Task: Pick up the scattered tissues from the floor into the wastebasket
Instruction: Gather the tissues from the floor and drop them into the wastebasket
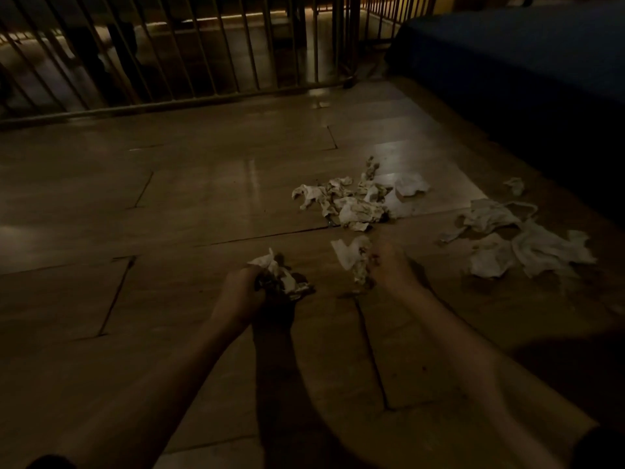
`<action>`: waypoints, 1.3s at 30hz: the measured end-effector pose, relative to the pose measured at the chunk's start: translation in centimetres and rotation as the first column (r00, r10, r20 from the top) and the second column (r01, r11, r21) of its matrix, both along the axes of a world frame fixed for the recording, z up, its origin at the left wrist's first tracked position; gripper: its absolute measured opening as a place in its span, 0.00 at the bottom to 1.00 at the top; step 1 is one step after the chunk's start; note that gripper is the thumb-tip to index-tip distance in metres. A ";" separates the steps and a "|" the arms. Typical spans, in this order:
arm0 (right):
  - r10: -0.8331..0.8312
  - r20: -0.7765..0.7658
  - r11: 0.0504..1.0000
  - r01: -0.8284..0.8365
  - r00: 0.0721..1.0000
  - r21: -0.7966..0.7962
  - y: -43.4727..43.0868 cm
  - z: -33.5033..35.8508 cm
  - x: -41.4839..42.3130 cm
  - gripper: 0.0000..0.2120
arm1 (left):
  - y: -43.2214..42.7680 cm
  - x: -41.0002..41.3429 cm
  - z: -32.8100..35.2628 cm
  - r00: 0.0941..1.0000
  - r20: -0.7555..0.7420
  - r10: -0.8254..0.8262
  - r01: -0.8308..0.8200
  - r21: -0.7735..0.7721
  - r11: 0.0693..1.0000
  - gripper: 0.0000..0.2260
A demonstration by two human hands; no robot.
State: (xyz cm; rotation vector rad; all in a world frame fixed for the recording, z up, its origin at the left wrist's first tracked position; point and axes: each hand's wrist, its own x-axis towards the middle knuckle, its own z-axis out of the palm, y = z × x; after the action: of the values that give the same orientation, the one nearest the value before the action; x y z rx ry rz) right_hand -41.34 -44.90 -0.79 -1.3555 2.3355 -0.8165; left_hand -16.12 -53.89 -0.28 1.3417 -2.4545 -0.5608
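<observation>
**Op A:** Head view, dim light. I have both forearms reaching in from the bottom of the frame over a tiled floor [169, 198]. The left hand [241, 289], just left of centre, is closed around a crumpled wad of tissue [280, 275] — white with dark stains, bulging out past the fingers at its right side.

**Op B:** And the right?

**Op A:** The right hand [394, 269], a little right of centre, pinches a second tissue [355, 257] that sticks up and to the left of the fingertips. I read that as gripped, though the hand is blurred and I cannot make out the single fingers.

**Op B:** What is loose on the floor?

**Op A:** Two groups. A stained pile of tissues [351, 201] lies just above the right hand, centre-right. A paler, flatter spread of tissues [517, 242] sits at the right edge, well apart from both hands. One small scrap [514, 185] lies alone above that spread.

**Op B:** The wastebasket?

**Op A:** I do not find it in this view.

**Op B:** Surroundings?

**Op A:** A barred railing [189, 52] runs across the upper left — dark behind it. A dark blue covered shape [507, 55] fills the upper right corner, too dim to name.
</observation>
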 end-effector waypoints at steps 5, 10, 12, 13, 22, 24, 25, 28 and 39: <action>0.138 -0.163 0.989 -0.127 0.977 0.075 1.8 -1.6 2.9 0.10 | 1.2 -1.8 0.6 0.999 0.003 -0.050 0.050 0.018 0.999 0.07; 0.128 -0.256 0.991 -0.118 0.958 0.055 1.9 -1.6 3.5 0.10 | 2.8 -3.0 0.7 0.994 0.064 -0.083 0.083 0.004 0.997 0.04; 0.016 -0.062 0.998 -0.012 0.998 0.065 1.1 -1.4 2.6 0.08 | 3.2 -2.9 0.6 0.993 0.068 -0.098 0.098 0.004 0.995 0.04; -0.051 0.050 0.997 0.048 0.997 0.055 0.9 -1.2 2.0 0.07 | 3.3 -2.8 0.8 0.992 0.060 -0.111 0.111 -0.004 0.994 0.04; -0.105 0.000 0.989 0.104 0.994 -0.105 4.5 8.4 -3.9 0.07 | 4.1 -7.6 6.1 0.968 -0.095 -0.231 0.227 -0.058 0.972 0.05; -0.050 -0.141 0.996 0.038 0.989 -0.085 6.3 12.6 -5.4 0.02 | 5.2 -10.7 9.4 0.943 -0.104 -0.317 0.305 -0.114 0.945 0.06; -0.011 -0.217 0.999 0.001 0.976 -0.044 7.5 15.0 -6.1 0.02 | 5.8 -12.5 11.1 0.925 -0.110 -0.363 0.346 -0.146 0.927 0.06; 0.089 -0.346 0.994 -0.060 0.934 0.094 12.4 22.2 -8.3 0.03 | 8.5 -18.0 17.4 0.866 -0.117 -0.486 0.453 -0.227 0.862 0.04; -0.232 -0.402 0.949 0.296 0.886 0.105 43.3 33.7 -16.6 0.10 | 31.5 -35.1 30.2 0.426 -0.094 -0.900 0.844 -0.316 0.433 0.05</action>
State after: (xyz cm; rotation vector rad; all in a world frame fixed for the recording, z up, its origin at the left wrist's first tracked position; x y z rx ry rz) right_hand -57.98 -1.61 32.95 -1.2317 2.8705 -0.4356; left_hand -51.25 -22.37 29.90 -0.2662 -2.7134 -0.5702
